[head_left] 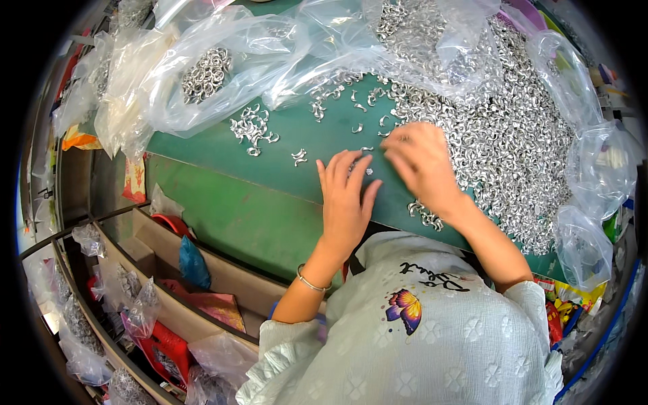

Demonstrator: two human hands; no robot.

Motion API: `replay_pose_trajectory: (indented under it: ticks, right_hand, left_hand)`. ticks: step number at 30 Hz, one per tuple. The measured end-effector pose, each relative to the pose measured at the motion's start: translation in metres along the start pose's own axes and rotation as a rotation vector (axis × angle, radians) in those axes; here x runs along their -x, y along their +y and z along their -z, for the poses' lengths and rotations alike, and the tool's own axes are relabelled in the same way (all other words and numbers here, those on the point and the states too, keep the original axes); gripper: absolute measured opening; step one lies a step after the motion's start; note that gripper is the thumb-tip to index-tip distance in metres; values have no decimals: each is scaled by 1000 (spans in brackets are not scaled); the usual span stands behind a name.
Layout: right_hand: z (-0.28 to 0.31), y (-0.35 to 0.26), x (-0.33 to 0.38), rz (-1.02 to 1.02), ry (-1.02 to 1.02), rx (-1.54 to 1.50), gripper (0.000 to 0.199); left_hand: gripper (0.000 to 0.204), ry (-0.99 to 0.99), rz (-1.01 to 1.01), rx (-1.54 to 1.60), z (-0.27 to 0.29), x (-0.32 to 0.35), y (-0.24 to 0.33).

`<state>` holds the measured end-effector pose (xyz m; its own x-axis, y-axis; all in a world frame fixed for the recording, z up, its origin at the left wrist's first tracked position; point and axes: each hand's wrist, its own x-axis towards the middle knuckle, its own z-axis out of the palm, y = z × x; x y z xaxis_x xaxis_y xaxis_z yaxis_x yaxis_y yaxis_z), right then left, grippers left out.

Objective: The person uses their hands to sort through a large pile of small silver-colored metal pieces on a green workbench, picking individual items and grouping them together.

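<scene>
My left hand [344, 196] lies over the green tabletop [270, 172] with its fingers stretched and a little apart. A tiny silver piece [368, 171] shows beside its fingertips, and whatever lies under the fingers is hidden. Close by on the right, my right hand [425, 158] is bent over the table, its fingers smeared by motion; I cannot make out anything in them. A large heap of small curved silver metal pieces [516, 142] spreads to the right of that hand. Loose pieces [357, 127] lie scattered just beyond both hands.
Left of my hands are a small pile of pieces [254, 128] and a little group [299, 157]. Several more [425, 214] lie under my right wrist. Clear plastic bags [263, 61] cover the far side. An open compartmented drawer [229, 287] sits below the left edge.
</scene>
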<state>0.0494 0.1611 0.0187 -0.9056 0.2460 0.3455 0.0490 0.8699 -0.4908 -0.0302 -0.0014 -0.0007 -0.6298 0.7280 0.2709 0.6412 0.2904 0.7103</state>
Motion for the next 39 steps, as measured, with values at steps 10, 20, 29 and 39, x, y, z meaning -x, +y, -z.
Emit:
replay_pose_trajectory:
  ticks: [10,20,29,39]
  right_hand:
    - [28,26,1,33,-172,304,33]
    - [35,36,2,-197,138,305,23]
    - [17,12,-18,20,5,43,29]
    - [14,34,-12,75,-148,526,26]
  left_hand:
    - [17,96,-7,23,-11,3,-6]
    - [16,131,-16,56,-12,1,-5]
    - [18,138,-35,33,-14,3,-7]
    - [18,141,-31,49,-13,5,-9]
